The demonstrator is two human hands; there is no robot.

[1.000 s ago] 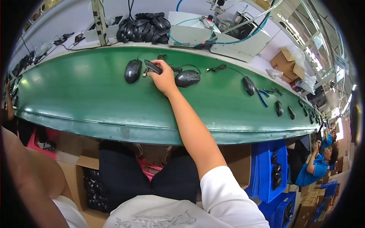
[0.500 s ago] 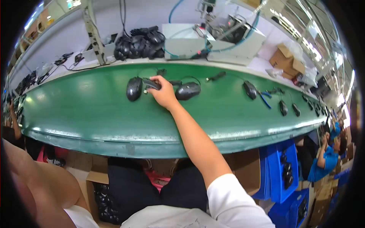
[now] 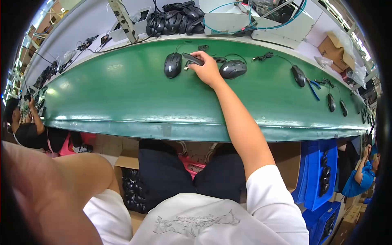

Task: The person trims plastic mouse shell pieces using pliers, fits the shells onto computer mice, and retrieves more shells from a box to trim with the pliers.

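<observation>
My right hand (image 3: 209,70) is closed around a slim black object (image 3: 193,59), pinched between thumb and fingers above the green work surface; its exact kind I cannot make out. A USB plug (image 3: 186,65) shows just beside it. Left of this hand lies a black computer mouse (image 3: 173,65) with its cable looping behind. Right of it, close to the wrist, is another black mouse (image 3: 233,69) with a bundled cable. My left hand (image 3: 34,192) is raised very near the camera at the lower left, blurred, its fingers not distinguishable.
Farther right are a mouse (image 3: 298,76), blue-handled pliers (image 3: 314,90) and several more mice. Piled black mice (image 3: 175,20) sit behind the green surface (image 3: 122,90), near white equipment (image 3: 228,22). Blue crates (image 3: 312,196) stand below right. Other people sit at both sides.
The view has shifted, so the bench appears higher and farther right. My right hand still grips the slim black object between the two mice. My left arm fills more of the lower left.
</observation>
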